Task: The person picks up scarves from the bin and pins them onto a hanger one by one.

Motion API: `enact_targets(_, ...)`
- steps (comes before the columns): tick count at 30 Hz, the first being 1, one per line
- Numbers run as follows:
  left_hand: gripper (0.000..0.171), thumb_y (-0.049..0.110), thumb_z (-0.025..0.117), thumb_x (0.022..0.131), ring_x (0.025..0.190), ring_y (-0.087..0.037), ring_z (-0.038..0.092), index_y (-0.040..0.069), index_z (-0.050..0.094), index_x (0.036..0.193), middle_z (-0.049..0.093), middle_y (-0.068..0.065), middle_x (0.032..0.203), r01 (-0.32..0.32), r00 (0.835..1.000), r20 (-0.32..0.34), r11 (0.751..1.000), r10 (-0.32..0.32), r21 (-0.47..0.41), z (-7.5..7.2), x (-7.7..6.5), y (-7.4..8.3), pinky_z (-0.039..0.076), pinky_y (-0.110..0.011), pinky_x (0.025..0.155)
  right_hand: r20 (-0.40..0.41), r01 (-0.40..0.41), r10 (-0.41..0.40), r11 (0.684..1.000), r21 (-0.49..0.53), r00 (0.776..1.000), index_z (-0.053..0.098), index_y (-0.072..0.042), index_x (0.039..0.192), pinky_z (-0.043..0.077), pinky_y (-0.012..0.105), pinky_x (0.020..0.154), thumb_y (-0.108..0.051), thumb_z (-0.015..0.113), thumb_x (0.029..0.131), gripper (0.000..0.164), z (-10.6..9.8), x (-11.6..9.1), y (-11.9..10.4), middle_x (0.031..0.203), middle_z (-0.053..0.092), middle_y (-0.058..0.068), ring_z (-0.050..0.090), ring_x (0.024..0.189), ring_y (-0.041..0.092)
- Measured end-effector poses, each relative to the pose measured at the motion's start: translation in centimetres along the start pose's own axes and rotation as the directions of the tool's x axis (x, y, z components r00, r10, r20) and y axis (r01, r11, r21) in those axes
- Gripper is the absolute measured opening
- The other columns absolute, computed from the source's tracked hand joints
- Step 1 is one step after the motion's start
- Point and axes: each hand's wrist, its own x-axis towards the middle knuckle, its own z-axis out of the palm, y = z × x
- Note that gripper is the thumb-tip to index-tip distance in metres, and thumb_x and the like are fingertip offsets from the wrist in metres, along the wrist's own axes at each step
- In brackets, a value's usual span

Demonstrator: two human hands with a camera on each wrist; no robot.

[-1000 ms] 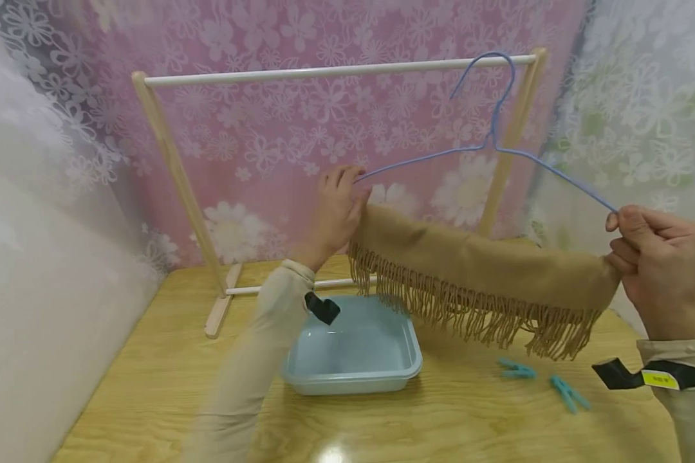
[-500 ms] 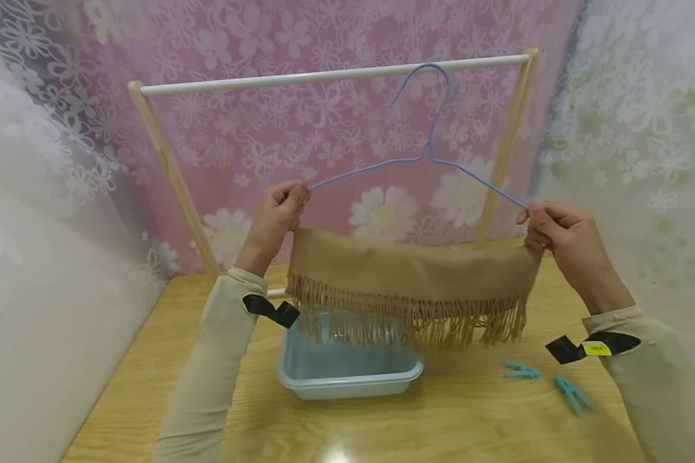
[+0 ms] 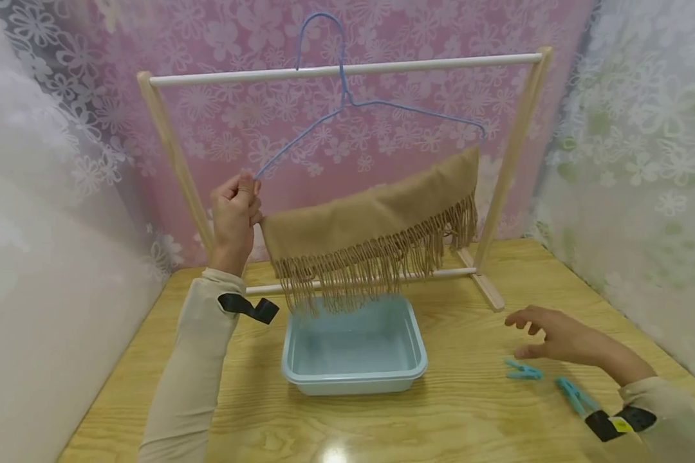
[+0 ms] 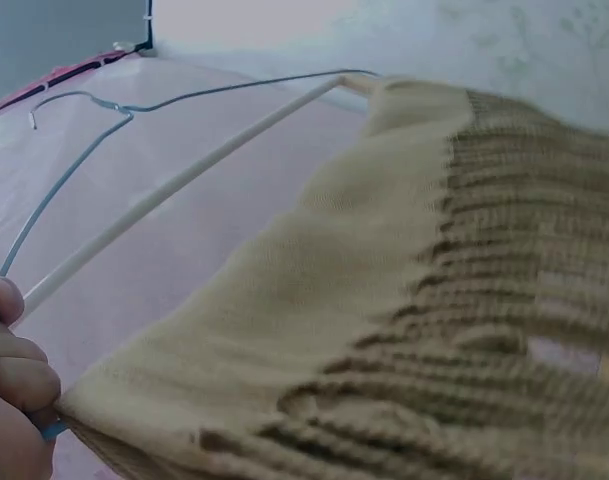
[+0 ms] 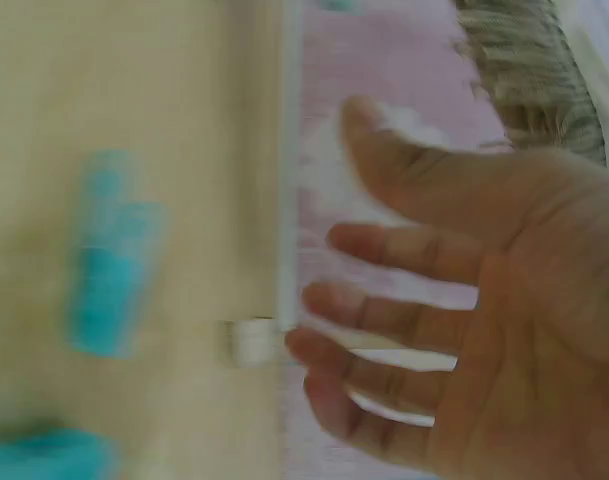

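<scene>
A blue wire hanger [image 3: 301, 136] is gripped at its left corner by my left hand [image 3: 233, 215]. Over the hanger's lower part drapes a folded tan scarf [image 3: 376, 199] with a twisted fringe. The hanger tilts, its right end higher than the left. The hook stands in front of and above the white rail in the head view; whether it touches the rail I cannot tell. My right hand [image 3: 562, 337] hovers over the table with fingers spread and holds nothing. Just below it lies one teal clothespin [image 3: 524, 370], and a second teal clothespin [image 3: 576, 395] lies near the wrist.
A wooden rack with a white top rail [image 3: 417, 66] stands at the back of the table [image 3: 347, 431]. In front of it sits a light blue plastic basin [image 3: 356, 379], partly under the scarf's fringe. Flowered curtains [image 3: 643, 193] enclose the back and right side.
The hanger and scarf have moved left and up, and their right end has risen. My right hand has let go of the hanger and come down to the clothespins.
</scene>
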Motion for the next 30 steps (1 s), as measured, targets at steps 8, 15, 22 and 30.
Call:
enact_targets(8, 0.050, 0.014, 0.049, 0.101, 0.037, -0.003, 0.018, 0.011, 0.038, 0.052, 0.028, 0.008, 0.044, 0.059, 0.998, -0.008, 0.993, -0.058, 0.104, 0.6, -1.0, -1.4, 0.015, -0.018, 0.037, 0.116, -0.069, 0.073, 0.997, -0.037, 0.991, 0.058, -0.004, 0.115, 0.052, 0.041, 0.075, -0.028, 0.082, 0.073, 0.054, 4.5, -0.4, 1.0, 0.107, 0.056, 0.008, 0.059, 0.096, 0.032)
enact_targets(15, 0.051, 0.014, 0.047, 0.102, 0.038, -0.002, 0.019, 0.013, 0.033, 0.053, 0.028, 0.009, 0.044, 0.140, 0.990, -0.025, 0.988, -0.138, 0.071, 1.2, -2.2, -2.8, 0.016, -0.016, 0.038, -0.053, 0.203, -0.218, 0.957, -0.208, 0.975, 0.061, -0.006, 0.098, 0.046, 0.021, 0.059, -0.011, 0.076, 0.079, 0.025, 5.5, 0.2, 1.3, 0.086, 0.057, -0.009, 0.048, 0.072, -0.002)
enact_targets(22, 0.050, 0.012, 0.046, 0.102, 0.037, -0.002, 0.019, 0.013, 0.038, 0.053, 0.029, 0.009, 0.044, 0.109, 0.994, 0.004, 0.992, -0.109, 0.058, 3.2, -3.3, -2.9, 0.016, -0.017, 0.038, -0.454, 0.437, -0.447, 0.890, -0.134, 0.771, 0.063, -0.007, 0.104, 0.051, 0.015, 0.064, 0.008, 0.077, 0.072, 0.038, 1.3, 3.3, -6.9, 0.090, 0.064, -0.003, 0.061, 0.076, 0.001)
enact_targets(30, 0.045, 0.012, 0.045, 0.102, 0.038, -0.003, 0.019, 0.011, 0.049, 0.057, 0.029, 0.008, 0.046, 0.071, 0.997, 0.013, 0.996, -0.072, 0.054, 5.6, -4.9, -3.2, 0.016, -0.018, 0.038, -0.661, 0.585, -0.288, 0.760, 0.283, 0.693, 0.064, 0.009, 0.104, 0.057, 0.025, 0.070, 0.008, 0.071, 0.081, 0.023, -1.5, 11.8, -19.3, 0.092, 0.069, 0.018, 0.069, 0.078, 0.008)
